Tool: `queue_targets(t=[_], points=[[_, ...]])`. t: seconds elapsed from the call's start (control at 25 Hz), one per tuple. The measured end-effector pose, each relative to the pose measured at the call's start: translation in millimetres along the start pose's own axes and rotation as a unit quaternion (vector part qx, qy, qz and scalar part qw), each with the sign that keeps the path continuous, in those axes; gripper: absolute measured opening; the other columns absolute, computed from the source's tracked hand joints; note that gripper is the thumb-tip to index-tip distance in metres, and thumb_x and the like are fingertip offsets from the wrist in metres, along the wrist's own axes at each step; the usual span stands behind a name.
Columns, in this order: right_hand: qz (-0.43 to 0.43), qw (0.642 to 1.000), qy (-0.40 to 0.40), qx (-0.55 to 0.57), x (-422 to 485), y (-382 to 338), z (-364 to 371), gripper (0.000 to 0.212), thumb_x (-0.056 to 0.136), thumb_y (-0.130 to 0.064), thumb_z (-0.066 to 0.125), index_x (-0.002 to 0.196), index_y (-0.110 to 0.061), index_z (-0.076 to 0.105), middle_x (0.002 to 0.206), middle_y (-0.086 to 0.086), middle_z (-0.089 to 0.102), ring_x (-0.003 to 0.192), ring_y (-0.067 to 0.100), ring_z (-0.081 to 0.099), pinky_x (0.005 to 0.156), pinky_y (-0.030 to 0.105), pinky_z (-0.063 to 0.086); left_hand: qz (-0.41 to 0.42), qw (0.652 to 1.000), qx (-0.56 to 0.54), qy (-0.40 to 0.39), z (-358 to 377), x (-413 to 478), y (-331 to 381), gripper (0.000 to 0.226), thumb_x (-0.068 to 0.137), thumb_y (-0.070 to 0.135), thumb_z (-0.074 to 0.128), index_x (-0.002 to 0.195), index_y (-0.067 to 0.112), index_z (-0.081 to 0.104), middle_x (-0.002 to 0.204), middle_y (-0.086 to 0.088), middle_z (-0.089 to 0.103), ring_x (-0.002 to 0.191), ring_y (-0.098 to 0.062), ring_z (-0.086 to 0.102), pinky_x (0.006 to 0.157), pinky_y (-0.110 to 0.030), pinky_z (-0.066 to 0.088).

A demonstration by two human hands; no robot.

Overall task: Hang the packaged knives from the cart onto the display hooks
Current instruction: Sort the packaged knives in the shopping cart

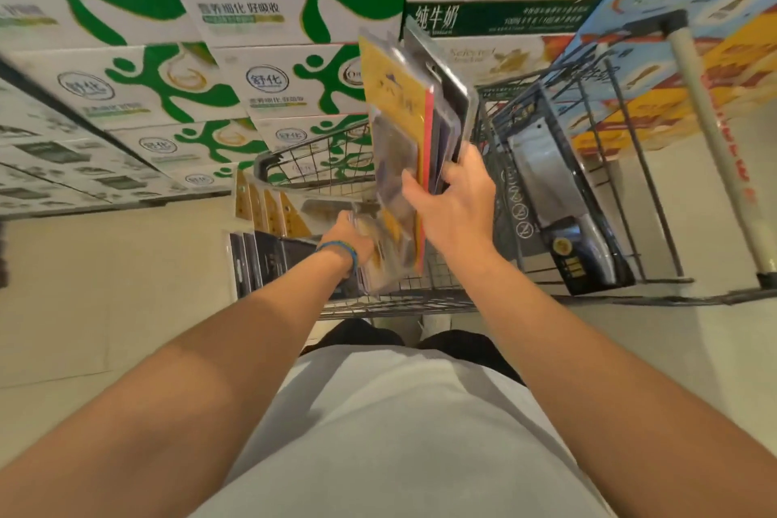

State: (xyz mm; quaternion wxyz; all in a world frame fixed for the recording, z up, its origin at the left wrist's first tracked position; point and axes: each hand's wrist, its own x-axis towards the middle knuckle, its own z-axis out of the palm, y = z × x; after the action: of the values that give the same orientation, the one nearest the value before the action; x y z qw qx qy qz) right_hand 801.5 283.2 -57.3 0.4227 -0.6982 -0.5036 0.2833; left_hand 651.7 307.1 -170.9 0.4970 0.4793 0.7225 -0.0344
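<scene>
**Over the cart, both hands on knife packs**

Just past the cart's near rim (403, 301), the left hand (351, 242) grips a clear pack (384, 252) low down. The right hand (452, 204) pinches a stack of packaged knives (399, 105), held upright above the basket. More packs (269, 219) stand inside on the left, and a packaged cleaver (555, 189) leans on the right. Milk cartons (235, 13) wall off the far side; there's bare floor (105, 286) on the left.

Grey wire cart (420, 301). Above its basket: a stack of knife packs (399, 105), yellow card in front and dark packs behind, upright, gripped at the lower edge by the right hand (454, 202). Just below: a clear blister pack (387, 252), tilted, in the left hand (353, 240). Inside the cart, left end: a row of packs (273, 214) on edge. Right end: a cleaver pack (546, 181), leaning.
</scene>
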Motion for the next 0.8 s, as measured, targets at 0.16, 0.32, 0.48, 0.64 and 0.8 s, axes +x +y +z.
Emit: queue_targets(t=[0.16, 0.32, 0.48, 0.64, 0.8], points=[[0.043, 0.992, -0.038, -0.108, -37, 45, 10, 0.032, 0.084, -0.026, 0.079, 0.114, -0.014, 0.074, 0.126, -0.01, 0.06, 0.101, 0.001, 0.056, 0.091, 0.017, 0.049, 0.017, 1.0, 0.001, -0.01, 5, 2, 8, 0.052, 0.092, 0.022, 0.056, 0.139, 0.022, 0.036, 0.115, -0.015, 0.062, 0.095, -0.035, 0.063, 0.082, -0.047, 0.058], [0.185, 0.974, -0.109, -0.076, -80, 104, 15, 0.028, 0.088, -0.02, 0.078, 0.115, -0.012, 0.078, 0.137, -0.001, 0.063, 0.106, 0.005, 0.064, 0.087, 0.016, 0.05, 0.025, 0.999, 0.012, -0.02, 8, -3, 15, 0.048, 0.091, 0.022, 0.054, 0.135, 0.03, 0.039, 0.098, -0.009, 0.062, 0.083, -0.03, 0.063, 0.074, -0.046, 0.061], [0.181, 0.94, -0.162, -0.238, -94, 134, 7, 0.025, 0.093, -0.037, 0.072, 0.108, -0.017, 0.074, 0.112, -0.001, 0.066, 0.09, 0.01, 0.063, 0.069, 0.009, 0.036, 0.026, 0.992, -0.068, -0.104, 14, -17, 28, 0.066, 0.084, 0.017, 0.063, 0.14, 0.04, 0.035, 0.097, -0.005, 0.063, 0.079, -0.025, 0.066, 0.062, -0.044, 0.063], [0.078, 0.919, -0.237, -0.305, -87, 142, 0, 0.052, 0.095, -0.037, 0.067, 0.139, -0.012, 0.06, 0.128, 0.008, 0.066, 0.101, 0.027, 0.068, 0.082, 0.026, 0.048, 0.013, 0.972, -0.141, -0.187, 32, -33, 41, 0.069, 0.075, 0.023, 0.066, 0.133, 0.048, 0.039, 0.13, -0.006, 0.052, 0.107, -0.028, 0.06, 0.069, -0.049, 0.062], [-0.045, 0.873, -0.239, -0.422, -76, 141, -24, 0.043, 0.087, -0.043, 0.077, 0.108, -0.006, 0.076, 0.084, 0.007, 0.072, 0.059, 0.021, 0.065, 0.055, 0.026, 0.05, 0.004, 0.96, -0.175, -0.218, 37, -39, 51, 0.074, 0.068, 0.047, 0.067, 0.136, 0.048, 0.037, 0.132, 0.004, 0.036, 0.116, -0.026, 0.039, 0.076, -0.058, 0.058]])
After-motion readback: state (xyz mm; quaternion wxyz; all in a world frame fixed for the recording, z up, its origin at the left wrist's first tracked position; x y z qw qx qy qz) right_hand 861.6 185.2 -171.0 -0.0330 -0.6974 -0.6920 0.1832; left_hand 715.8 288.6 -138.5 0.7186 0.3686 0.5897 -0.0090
